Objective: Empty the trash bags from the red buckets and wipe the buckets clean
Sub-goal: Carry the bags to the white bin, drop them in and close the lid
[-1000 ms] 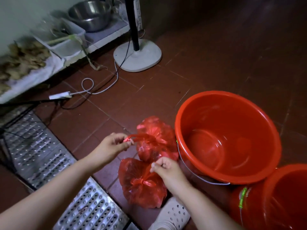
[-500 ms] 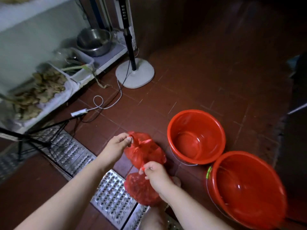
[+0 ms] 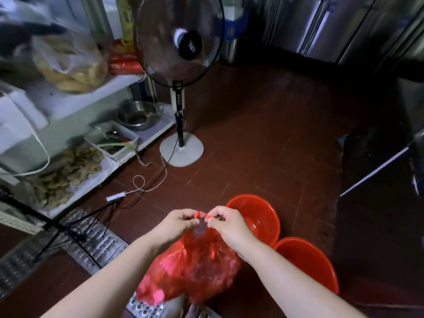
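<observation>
Two red trash bags (image 3: 192, 269) hang bunched together in the air in front of me, full and tied. My left hand (image 3: 177, 222) and my right hand (image 3: 226, 222) meet above them, each pinching a bag's knotted top. Two red buckets stand on the floor to the right: the farther bucket (image 3: 259, 220) is partly hidden behind my right hand, and the nearer bucket (image 3: 309, 265) sits beside my right forearm. Both buckets look bare inside, with no bag in them.
A standing fan (image 3: 181, 148) with a white base stands ahead on the red tiled floor, its cable (image 3: 146, 187) trailing left. Low shelves on the left hold a steel bowl (image 3: 137, 114) and trays of food. A perforated metal drain grate (image 3: 91, 244) runs along the floor at lower left.
Both bags have been lifted off the floor and my hands have come together at their tops. My view has risen and pulled back, so the buckets look smaller and the fan's head shows.
</observation>
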Motion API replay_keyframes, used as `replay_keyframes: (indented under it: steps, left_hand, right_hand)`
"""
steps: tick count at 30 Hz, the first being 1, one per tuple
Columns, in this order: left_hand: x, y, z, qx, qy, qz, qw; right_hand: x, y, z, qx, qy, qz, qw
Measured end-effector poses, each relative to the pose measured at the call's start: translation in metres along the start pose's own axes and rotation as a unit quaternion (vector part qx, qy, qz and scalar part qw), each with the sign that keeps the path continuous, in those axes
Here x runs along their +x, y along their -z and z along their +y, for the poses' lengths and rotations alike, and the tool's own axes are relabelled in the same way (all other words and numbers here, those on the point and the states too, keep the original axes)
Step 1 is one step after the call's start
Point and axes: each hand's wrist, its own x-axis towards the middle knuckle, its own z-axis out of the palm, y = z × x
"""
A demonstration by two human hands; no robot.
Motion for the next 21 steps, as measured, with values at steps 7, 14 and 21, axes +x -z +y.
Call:
replay_keyframes:
  steps: [7, 14, 21]
  left_hand:
    - [0.060, 0.043, 0.040, -0.083, -0.005, -0.059, 0.995]
    - [0.152, 0.073, 0.102, -0.034, 0.025, -0.077, 0.996]
    - [0.274, 0.081, 0.157, 0.004, -0.006, -0.053, 0.999]
  right_hand:
    - [0.078, 0.007, -0.060, -0.130, 0.013, 0.045, 0.990]
    - [0.171, 0.051, -0.084, -0.181, 0.010, 0.146, 0.973]
    - [0.271, 0.121, -0.075, -0.215, -0.014, 0.217, 0.952]
